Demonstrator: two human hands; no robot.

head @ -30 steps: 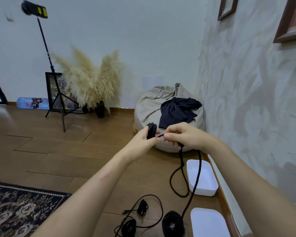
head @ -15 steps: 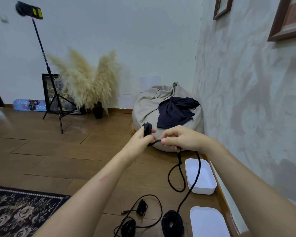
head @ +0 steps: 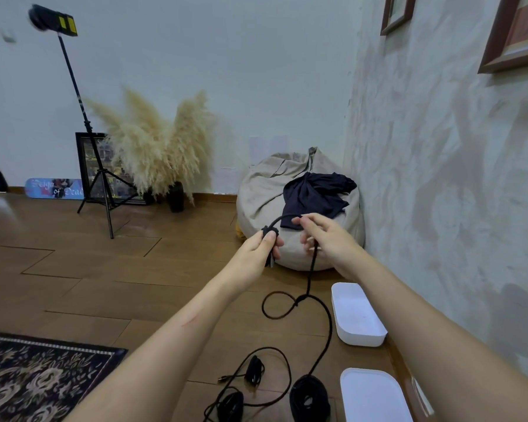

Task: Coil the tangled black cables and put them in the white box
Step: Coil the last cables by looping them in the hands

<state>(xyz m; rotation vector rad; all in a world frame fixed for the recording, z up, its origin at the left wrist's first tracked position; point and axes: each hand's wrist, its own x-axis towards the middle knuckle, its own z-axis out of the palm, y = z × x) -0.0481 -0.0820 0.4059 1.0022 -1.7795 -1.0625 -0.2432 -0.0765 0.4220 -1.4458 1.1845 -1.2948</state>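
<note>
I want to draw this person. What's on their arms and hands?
Nothing worn: left arm and right arm are bare, no sleeves in view. Left hand and right hand show no gloves, rings or watch. One thin scratch marks the left arm.

My left hand (head: 258,249) wraps the wound part of the black cable (head: 312,269), so only its top and a stub under my fingers show, and my right hand (head: 326,239) covers the stretch passing through it. Below my right hand, the white container (head: 375,397) nearest me is cut by the lower edge; box or lid, I cannot tell. Below my left hand, the thin lead (head: 269,348) ends in something too small to name.
</note>
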